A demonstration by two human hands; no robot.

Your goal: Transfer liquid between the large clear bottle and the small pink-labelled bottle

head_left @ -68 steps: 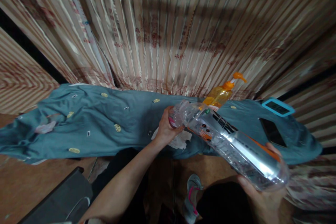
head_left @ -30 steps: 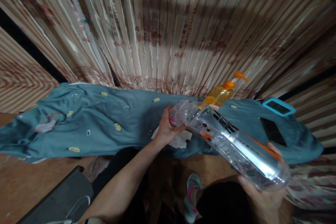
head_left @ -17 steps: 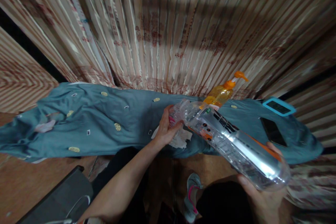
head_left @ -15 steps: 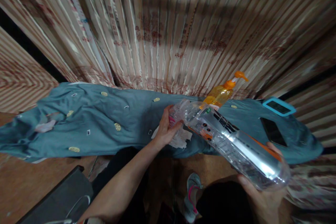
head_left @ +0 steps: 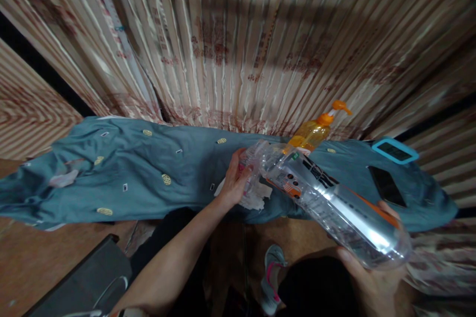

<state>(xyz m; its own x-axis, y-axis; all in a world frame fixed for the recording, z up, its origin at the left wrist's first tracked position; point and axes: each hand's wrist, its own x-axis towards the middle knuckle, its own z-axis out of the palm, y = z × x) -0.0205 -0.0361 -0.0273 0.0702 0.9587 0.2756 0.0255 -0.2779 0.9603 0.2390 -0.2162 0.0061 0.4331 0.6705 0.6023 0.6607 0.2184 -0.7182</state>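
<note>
My right hand point(head_left: 375, 267) is wrapped round the base end of a large clear plastic bottle point(head_left: 334, 203) with a silver and orange label. The bottle slants, its neck lower-profile and pointing up-left in the picture. At that neck my left hand point(head_left: 238, 178) grips a small clear plastic container point(head_left: 255, 163) with pink marks; its exact kind is hard to make out. The two clear pieces overlap, and I cannot tell whether the neck sits inside the container. Crumpled white tissue point(head_left: 256, 196) lies on the cloth just below my left hand.
Behind the bottle stands a yellow pump bottle point(head_left: 310, 133) with an orange top. To the right lie a blue-framed device point(head_left: 395, 150) and a black phone point(head_left: 387, 186). A teal patterned cloth point(head_left: 193, 173) covers the narrow surface. Striped curtains point(head_left: 238, 49) hang close behind.
My left fingers shift slightly on the small clear container. The large bottle and my right hand stay almost where they were.
</note>
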